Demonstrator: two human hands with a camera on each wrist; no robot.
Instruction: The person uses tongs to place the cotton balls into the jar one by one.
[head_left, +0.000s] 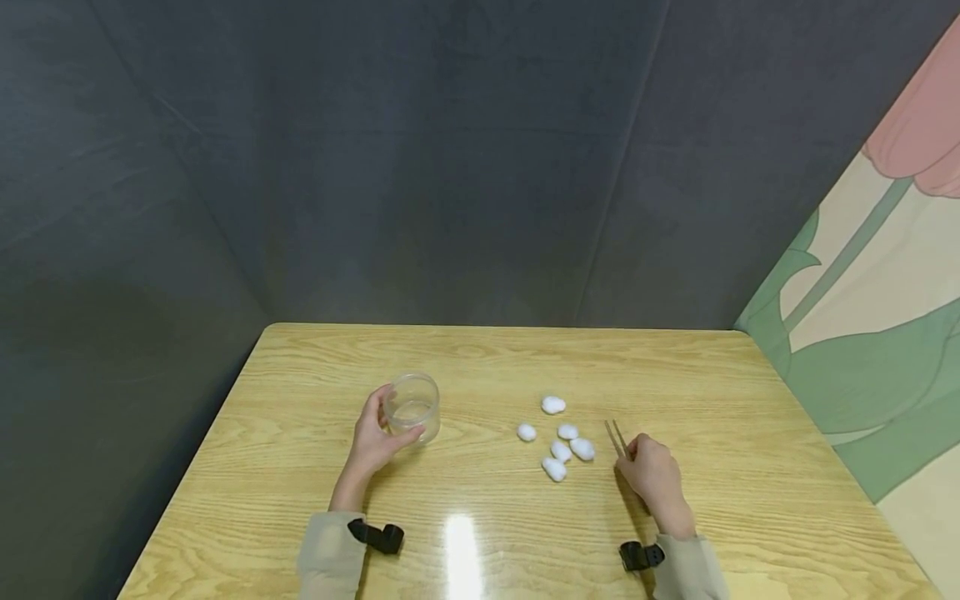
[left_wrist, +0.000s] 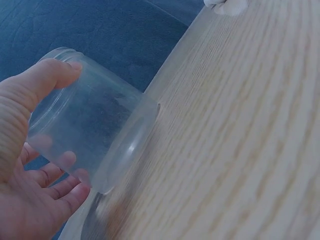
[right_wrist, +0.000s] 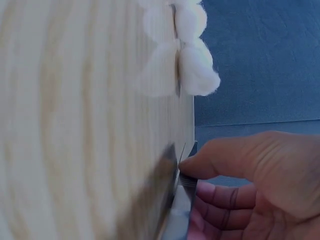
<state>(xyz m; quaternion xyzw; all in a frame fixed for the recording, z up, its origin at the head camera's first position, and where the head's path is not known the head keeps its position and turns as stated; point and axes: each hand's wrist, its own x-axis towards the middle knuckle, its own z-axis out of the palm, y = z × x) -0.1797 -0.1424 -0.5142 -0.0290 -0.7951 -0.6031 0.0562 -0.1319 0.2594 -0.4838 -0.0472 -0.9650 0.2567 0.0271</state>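
Note:
My left hand (head_left: 377, 435) grips a clear plastic jar (head_left: 415, 410) around its side, thumb on one side and fingers on the other. In the left wrist view the jar (left_wrist: 95, 120) looks see-through, with nothing visible inside, its base at the wooden surface. Between thumb and fingers, my right hand (head_left: 654, 477) pinches metal tweezers (head_left: 617, 439), whose two tips stand apart and point away from me. Several white cotton balls (head_left: 561, 451) lie loosely grouped left of the tweezers. Up close in the right wrist view, fluffy cotton balls (right_wrist: 197, 67) sit beyond the tweezers (right_wrist: 182, 195).
Both hands work over a wood-grain table (head_left: 465, 358). A dark curtain (head_left: 450, 167) hangs behind its far edge and along the left. To the right is a panel (head_left: 862, 350) with a flower pattern. Light glares off the table's near middle.

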